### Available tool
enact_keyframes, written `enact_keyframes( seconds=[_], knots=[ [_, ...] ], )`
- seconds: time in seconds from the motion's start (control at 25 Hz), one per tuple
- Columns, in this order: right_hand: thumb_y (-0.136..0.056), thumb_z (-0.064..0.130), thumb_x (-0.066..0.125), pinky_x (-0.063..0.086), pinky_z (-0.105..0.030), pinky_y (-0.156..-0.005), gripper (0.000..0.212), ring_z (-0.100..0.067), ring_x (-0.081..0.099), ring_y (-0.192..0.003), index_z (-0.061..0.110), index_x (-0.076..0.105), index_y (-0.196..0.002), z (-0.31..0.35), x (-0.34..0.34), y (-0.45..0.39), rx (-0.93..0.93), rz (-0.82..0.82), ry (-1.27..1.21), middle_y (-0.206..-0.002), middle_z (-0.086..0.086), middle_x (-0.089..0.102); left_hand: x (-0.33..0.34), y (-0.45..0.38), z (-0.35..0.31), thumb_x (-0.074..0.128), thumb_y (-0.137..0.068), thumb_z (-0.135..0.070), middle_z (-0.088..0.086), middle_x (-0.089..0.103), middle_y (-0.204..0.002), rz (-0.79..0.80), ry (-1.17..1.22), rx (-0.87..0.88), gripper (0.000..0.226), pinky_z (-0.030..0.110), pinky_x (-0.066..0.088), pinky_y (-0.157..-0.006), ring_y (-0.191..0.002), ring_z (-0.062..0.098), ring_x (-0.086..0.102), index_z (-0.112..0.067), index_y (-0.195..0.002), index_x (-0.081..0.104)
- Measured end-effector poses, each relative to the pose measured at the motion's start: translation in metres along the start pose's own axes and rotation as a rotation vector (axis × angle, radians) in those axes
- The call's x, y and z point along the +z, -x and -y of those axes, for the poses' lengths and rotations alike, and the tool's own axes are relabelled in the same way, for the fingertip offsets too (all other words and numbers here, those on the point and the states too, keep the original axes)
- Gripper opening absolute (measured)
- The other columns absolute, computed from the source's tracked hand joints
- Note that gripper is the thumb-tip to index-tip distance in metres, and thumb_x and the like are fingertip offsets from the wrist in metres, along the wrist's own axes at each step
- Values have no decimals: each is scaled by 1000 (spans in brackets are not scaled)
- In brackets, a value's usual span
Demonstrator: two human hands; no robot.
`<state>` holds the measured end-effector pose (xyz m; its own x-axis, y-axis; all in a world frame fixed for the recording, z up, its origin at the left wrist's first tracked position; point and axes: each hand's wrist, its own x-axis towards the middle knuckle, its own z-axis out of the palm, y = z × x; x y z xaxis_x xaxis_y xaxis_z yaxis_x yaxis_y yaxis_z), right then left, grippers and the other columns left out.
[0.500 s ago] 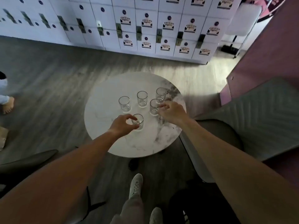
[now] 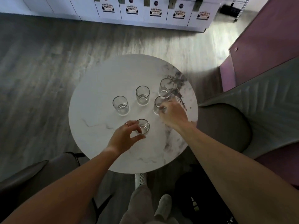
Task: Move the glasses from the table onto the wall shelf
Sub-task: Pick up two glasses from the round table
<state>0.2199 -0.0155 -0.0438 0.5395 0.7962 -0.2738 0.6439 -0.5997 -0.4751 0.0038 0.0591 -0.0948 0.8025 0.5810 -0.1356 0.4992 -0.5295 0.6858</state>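
On round marble table (image 2: 100, 88): five glasses; left hand (image 2: 124, 138) wraps nearest glass (image 2: 143, 126), right hand (image 2: 174, 116) grips right-side glass (image 2: 159, 105); rigid, smooth, breakable – hold mid-wall, likely light

white lockers (image 2: 145, 12) at rear | grey chair (image 2: 242, 120) right | grey wood floor (image 2: 40, 70) | white shoes (image 2: 140, 178)

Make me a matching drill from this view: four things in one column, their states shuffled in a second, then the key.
1. nearest glass
2. glass by the dark veining
3. middle glass
4. table

A. round, white marble
B. gripped by the left hand
C. standing free, untouched
D. gripped by the right hand

Pairs: 1-B, 2-D, 3-C, 4-A
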Motion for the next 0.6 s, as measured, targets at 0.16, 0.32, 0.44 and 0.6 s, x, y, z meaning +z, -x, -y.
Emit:
enact_keyframes(
  seconds=[0.16, 0.32, 0.44, 0.6],
  knots=[
    [-94, 29, 63, 51, -38, -84, 20, -28, 62, -97, 12, 68, -104, -8, -3, -2, -17, -49, -21, -114, -12, 59, -12, -14, 3, 78, -79, -34, -2, 66, -127, 48, 8, 79, 24, 38, 58, -78, -93, 19, 69, -18, -94, 68],
    [-95, 29, 61, 45, -32, -81, 20, -23, 58, -94, 13, 64, -106, -25, -42, 13, 8, -41, -61, -110, -7, 57, -23, -44, -31, 64, -80, -51, -8, 69, -113, 64, -6, 205, 48, 38, 59, -74, -86, 18, 69, -20, -118, 65],
    [-93, 30, 64, 46, -32, -83, 21, -24, 59, -95, 12, 66, -103, -62, -100, 45, 109, -157, -89, -108, -7, 56, -27, -83, -91, 60, -83, -54, -8, 70, -110, 137, -39, 375, 45, 39, 59, -68, -81, 21, 70, -25, -116, 63],
    [-93, 32, 64, 41, -28, -84, 20, -20, 56, -92, 15, 67, -103, -105, -161, 114, 267, -313, -114, -107, -5, 53, -19, -117, -183, 67, -88, -40, 0, 72, -105, 157, -87, 630, 30, 36, 58, -65, -76, 21, 70, -17, -108, 66]
  ],
)
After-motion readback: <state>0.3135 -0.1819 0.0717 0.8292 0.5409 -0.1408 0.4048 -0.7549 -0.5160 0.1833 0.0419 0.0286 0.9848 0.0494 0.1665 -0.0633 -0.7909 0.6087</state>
